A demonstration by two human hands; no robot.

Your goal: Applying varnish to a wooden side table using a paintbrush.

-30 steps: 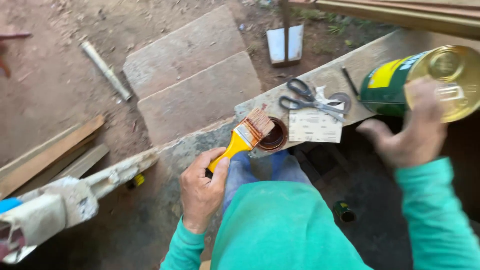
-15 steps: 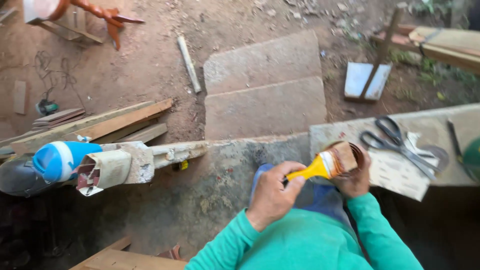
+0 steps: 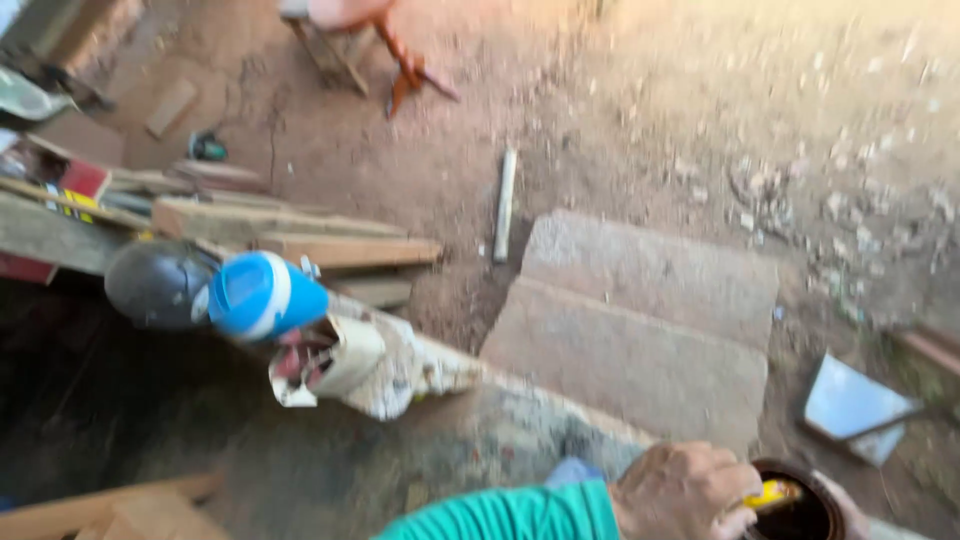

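My left hand (image 3: 685, 490), in a teal sleeve, sits at the bottom edge, closed around the yellow handle of a paintbrush (image 3: 772, 492). The brush head dips into a small round brown dish (image 3: 805, 512) holding dark liquid. Only a few fingers of my right hand (image 3: 850, 515) show, cupping the far side of that dish. Both hands hover above a rough concrete ledge (image 3: 480, 440).
Two flat stone slabs (image 3: 640, 320) lie on the dirt ahead. On the ledge to the left are a blue-capped container (image 3: 260, 295), a dark rounded object (image 3: 160, 285) and a torn white wrapping (image 3: 370, 365). Wooden planks (image 3: 300, 235), a white pipe (image 3: 505, 205) and a glass pane (image 3: 850, 400) lie around.
My right hand left the green can and took up the brown dish. The view swung left, so both hands sit at the bottom right edge and the scissors are gone from sight.
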